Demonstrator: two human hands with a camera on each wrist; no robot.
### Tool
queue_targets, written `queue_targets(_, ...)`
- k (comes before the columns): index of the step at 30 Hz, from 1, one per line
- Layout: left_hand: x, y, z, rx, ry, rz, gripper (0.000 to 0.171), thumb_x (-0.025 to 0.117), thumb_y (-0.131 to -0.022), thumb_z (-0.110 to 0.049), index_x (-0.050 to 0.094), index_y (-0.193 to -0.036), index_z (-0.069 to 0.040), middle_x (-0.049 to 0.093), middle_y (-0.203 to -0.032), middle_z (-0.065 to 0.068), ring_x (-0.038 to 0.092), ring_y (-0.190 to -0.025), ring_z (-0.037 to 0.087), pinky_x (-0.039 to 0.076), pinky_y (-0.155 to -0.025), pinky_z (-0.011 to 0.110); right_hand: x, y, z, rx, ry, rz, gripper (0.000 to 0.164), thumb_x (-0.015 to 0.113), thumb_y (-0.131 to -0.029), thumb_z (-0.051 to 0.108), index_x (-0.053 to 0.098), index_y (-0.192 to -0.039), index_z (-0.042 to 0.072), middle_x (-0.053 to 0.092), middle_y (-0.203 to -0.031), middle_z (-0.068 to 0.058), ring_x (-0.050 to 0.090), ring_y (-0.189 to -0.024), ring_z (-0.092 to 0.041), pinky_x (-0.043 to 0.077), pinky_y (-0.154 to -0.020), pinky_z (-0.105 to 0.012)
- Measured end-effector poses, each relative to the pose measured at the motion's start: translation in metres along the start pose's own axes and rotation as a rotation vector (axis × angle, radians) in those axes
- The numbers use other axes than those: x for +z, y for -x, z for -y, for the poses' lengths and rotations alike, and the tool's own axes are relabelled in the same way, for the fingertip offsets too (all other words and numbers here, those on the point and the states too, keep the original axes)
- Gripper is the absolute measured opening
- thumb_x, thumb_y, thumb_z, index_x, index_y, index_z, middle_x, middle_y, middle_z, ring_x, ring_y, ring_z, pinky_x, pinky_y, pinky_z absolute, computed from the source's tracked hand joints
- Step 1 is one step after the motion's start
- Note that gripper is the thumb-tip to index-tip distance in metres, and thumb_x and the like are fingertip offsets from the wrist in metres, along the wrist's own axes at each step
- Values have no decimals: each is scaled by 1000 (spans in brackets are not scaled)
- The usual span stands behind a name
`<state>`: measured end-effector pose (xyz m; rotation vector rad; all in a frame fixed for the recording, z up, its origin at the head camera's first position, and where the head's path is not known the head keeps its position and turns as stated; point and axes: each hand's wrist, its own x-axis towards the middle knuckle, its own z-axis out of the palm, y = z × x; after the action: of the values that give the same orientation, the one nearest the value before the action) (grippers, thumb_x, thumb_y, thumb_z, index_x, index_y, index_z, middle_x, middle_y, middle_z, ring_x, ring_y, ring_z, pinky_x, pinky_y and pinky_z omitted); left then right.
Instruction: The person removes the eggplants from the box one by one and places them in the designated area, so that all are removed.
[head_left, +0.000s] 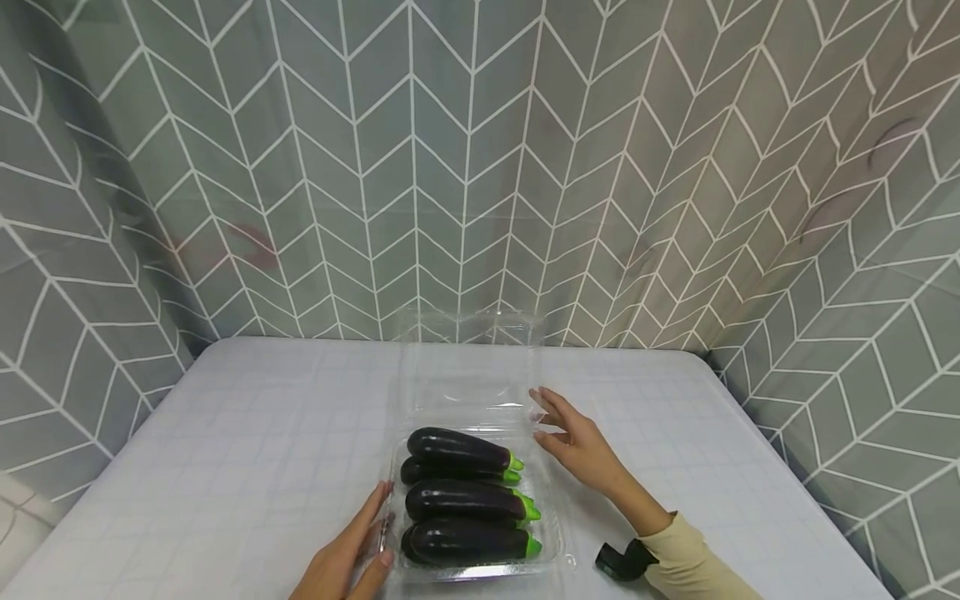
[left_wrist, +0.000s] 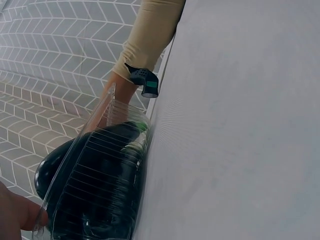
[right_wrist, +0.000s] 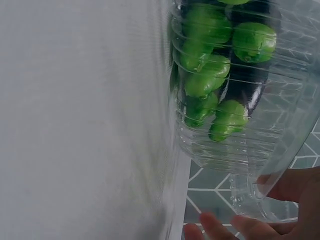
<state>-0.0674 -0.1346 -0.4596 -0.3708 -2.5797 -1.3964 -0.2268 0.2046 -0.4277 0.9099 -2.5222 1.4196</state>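
A clear plastic clamshell container point(head_left: 553, 521) stands on the table with several dark purple eggplants point(head_left: 468, 500) lying crosswise in its base. Their green stem ends point(right_wrist: 255, 42) point right. The lid point(head_left: 472, 367) is raised at the far side. My left hand point(head_left: 347, 546) rests against the container's left wall, fingers fairly straight; its thumb point(head_left: 384, 560) is near the front left. On the other side, my right hand point(head_left: 581, 450) is at the back right near the hinge, fingers extended. In the right wrist view its thumb point(right_wrist: 285, 184) touches the clear rim.
White cloth covers the table point(head_left: 285, 433). A grey curtain with white zigzag lines point(head_left: 465, 167) hangs behind it and at both sides. A black wrist camera point(head_left: 624, 561) sits on the right forearm by the beige sleeve point(head_left: 693, 554).
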Motion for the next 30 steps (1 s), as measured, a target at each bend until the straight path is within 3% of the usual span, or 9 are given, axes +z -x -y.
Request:
queue_targets(6, -2, -1, 0, 3, 7, 21, 70, 70, -100, -21, 37, -161, -7, 47, -157, 11, 67, -118, 31, 55, -97, 43, 1, 2, 1, 33, 5, 12, 62, 65, -101, 0, 36, -154, -11, 47, -153, -25, 62, -123, -42, 56, -94, -46)
queue_targets(11, -2, -1, 1, 21, 35, 19, 70, 70, -100, -18, 37, -160, -4, 47, -157, 14, 67, -117, 34, 57, -93, 40, 1, 4, 3, 117, -16, 29, 57, 63, -105, 9, 39, -153, -10, 53, -148, -26, 60, -126, -41, 51, -99, -57)
queue_targets(18, -3, -1, 2, 28, 35, 29, 70, 69, -101, -19, 36, -161, -4, 46, -157, 16, 66, -118, 36, 57, -92, 37, 1, 5, 5, 158, 42, 36, 58, 61, -106, 14, 38, -152, -12, 56, -147, -22, 60, -128, -39, 50, -101, -55)
queue_targets(25, -5, -1, 1, 13, 100, 62, 71, 68, -101, -16, 33, -161, -3, 43, -158, 20, 62, -122, 42, 58, -89, 32, 3, 6, 7, 146, 127, 7, 58, 62, -106, 16, 39, -153, -10, 58, -144, -23, 61, -126, -40, 52, -98, -54)
queue_targets(30, -4, -1, 1, 9, 104, 58, 71, 69, -100, -15, 34, -161, -4, 44, -158, 20, 63, -122, 42, 58, -89, 32, 5, 9, 19, 21, 312, -129, 63, 71, -99, 13, 44, -154, -2, 52, -150, -22, 54, -133, -40, 50, -100, -58)
